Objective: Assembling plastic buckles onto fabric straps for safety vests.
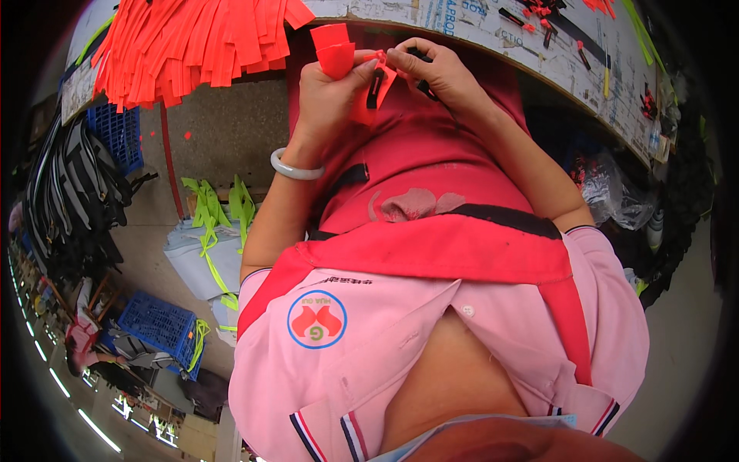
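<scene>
Above my lap, at the table's near edge, my left hand [331,100] is closed on a folded neon orange-red fabric strip [334,54]. A short black tab [375,88] hangs by the strip, just below my left thumb and fingertips. My right hand [446,77] is closed close beside it, its thumb and forefinger pinched near the top of the tab. Black rounded handles [426,91], which look like those of scissors, show in the right hand; their blades are hidden. Both hands nearly meet at the tab.
A thick pile of orange-red strips [200,50] overhangs the table [493,35] at left. Small black-and-orange pieces [548,31] and a yellow stick-like tool [606,81] lie at right. Blue crates [158,323], black straps [73,200] and a person [81,339] are at left.
</scene>
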`<state>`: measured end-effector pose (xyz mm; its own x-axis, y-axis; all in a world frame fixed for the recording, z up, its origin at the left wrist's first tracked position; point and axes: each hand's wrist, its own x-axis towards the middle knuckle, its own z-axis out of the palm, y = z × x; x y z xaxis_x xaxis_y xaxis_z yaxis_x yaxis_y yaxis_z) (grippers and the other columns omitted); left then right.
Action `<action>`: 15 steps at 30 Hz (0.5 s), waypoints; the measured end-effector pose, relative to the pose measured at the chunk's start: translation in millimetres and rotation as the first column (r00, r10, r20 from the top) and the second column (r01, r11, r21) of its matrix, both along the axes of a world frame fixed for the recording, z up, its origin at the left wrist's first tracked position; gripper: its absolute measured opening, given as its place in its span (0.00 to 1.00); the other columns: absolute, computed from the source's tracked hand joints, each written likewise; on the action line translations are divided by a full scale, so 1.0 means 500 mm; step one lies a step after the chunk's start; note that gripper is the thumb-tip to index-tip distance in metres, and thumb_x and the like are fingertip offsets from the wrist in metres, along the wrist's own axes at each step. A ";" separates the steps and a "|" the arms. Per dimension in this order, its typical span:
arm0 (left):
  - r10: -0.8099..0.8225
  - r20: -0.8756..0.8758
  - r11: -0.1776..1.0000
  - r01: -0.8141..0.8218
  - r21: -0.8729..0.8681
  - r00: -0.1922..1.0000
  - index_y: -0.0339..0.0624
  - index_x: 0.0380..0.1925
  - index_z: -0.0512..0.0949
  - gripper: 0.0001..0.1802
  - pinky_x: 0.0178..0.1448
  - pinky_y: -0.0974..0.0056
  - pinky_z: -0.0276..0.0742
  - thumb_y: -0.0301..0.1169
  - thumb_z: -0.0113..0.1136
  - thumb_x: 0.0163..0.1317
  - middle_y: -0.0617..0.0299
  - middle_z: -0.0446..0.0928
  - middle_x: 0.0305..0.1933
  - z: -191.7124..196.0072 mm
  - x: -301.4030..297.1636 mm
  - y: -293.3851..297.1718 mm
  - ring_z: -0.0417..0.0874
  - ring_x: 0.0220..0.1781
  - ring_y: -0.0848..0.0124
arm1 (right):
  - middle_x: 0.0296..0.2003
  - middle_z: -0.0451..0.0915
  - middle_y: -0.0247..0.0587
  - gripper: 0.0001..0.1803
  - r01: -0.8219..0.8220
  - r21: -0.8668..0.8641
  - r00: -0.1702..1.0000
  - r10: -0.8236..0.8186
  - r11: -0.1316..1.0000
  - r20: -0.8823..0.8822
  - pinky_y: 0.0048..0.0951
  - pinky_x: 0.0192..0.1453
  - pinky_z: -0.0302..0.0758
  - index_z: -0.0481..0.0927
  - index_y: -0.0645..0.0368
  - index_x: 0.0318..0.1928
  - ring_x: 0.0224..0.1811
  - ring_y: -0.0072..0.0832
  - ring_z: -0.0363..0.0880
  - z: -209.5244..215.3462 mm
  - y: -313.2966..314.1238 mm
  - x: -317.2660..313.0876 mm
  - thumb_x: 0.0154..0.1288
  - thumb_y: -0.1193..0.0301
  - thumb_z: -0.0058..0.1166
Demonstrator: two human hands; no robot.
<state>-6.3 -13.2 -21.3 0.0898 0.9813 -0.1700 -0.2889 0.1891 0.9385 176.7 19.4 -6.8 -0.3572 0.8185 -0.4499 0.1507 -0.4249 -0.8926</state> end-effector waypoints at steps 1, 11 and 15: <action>-0.001 0.000 1.000 0.001 0.001 1.000 0.30 0.40 0.81 0.09 0.43 0.73 0.77 0.24 0.59 0.62 0.61 0.82 0.35 -0.002 -0.001 0.001 0.81 0.38 0.78 | 0.22 0.71 0.25 0.15 0.041 -0.046 0.999 -0.041 0.998 0.015 0.14 0.18 0.56 0.77 0.58 0.40 0.17 0.09 0.62 0.005 -0.004 0.003 0.65 0.60 0.58; -0.125 0.083 0.988 0.132 -0.079 0.989 0.34 0.45 0.79 0.12 0.36 0.76 0.73 0.29 0.55 0.66 0.61 0.81 0.34 0.020 -0.036 0.008 0.80 0.32 0.77 | 0.21 0.73 0.24 0.11 0.063 0.061 0.969 -0.047 0.996 -0.244 0.13 0.20 0.60 0.79 0.57 0.39 0.19 0.09 0.66 0.047 0.017 0.023 0.65 0.63 0.58; -0.171 0.132 0.978 0.184 -0.096 0.976 0.34 0.45 0.78 0.12 0.34 0.76 0.72 0.30 0.54 0.66 0.61 0.81 0.34 0.021 -0.041 0.005 0.79 0.32 0.77 | 0.21 0.73 0.27 0.13 -0.141 0.147 0.988 0.150 0.979 -0.046 0.12 0.21 0.63 0.78 0.59 0.41 0.20 0.09 0.68 0.083 -0.001 0.011 0.65 0.63 0.58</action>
<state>-26.6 -10.7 -10.6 0.2877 0.9244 -0.2505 -0.3527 0.3454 0.8696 182.2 18.7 34.7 -0.4988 0.8103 -0.3075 0.1491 -0.2693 -0.9514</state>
